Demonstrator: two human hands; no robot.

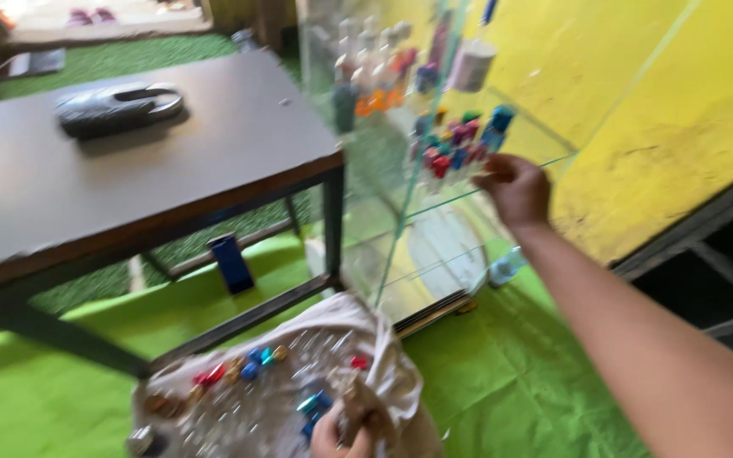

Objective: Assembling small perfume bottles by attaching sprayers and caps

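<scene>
My right hand (pixel 516 188) reaches out to the glass shelf (pixel 502 180) of a glass cabinet, its fingers closed at a cluster of small bottles with coloured caps (pixel 460 144); blur hides whether it grips one. My left hand (pixel 343 432) is at the bottom edge, holding open a pale cloth bag (pixel 383 360) filled with several small bottles with red, blue and gold caps (pixel 256 365). Taller bottles (pixel 366 72) stand on a higher shelf.
A dark brown table (pixel 129 170) on a black metal frame stands to the left, with a black helmet-like object (pixel 119 108) on it. A blue box (pixel 232 263) sits under it. Green covering (pixel 502 382) lies on the floor. A yellow wall (pixel 655 110) rises behind the cabinet.
</scene>
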